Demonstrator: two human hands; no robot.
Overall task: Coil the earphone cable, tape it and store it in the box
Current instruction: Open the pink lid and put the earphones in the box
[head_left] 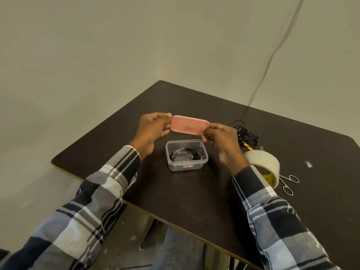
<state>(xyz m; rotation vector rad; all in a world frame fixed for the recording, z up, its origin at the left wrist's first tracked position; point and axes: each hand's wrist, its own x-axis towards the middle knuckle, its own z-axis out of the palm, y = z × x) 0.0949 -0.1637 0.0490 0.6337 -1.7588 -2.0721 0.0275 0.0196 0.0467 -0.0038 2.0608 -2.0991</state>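
Note:
A small clear plastic box [186,166] stands open on the dark table [194,201], with a coiled black earphone cable [185,154] lying inside it. Above and just behind the box I hold its pink lid [190,126] level in the air. My left hand [152,131] pinches the lid's left end and my right hand [224,141] pinches its right end. A roll of pale tape [263,164] stands on the table to the right of my right wrist.
A tangle of more black cables [246,134] lies behind my right hand. Small scissors [288,184] lie right of the tape roll. A thin wire [272,55] hangs down the wall at the right. The table's left edge runs close to my left sleeve.

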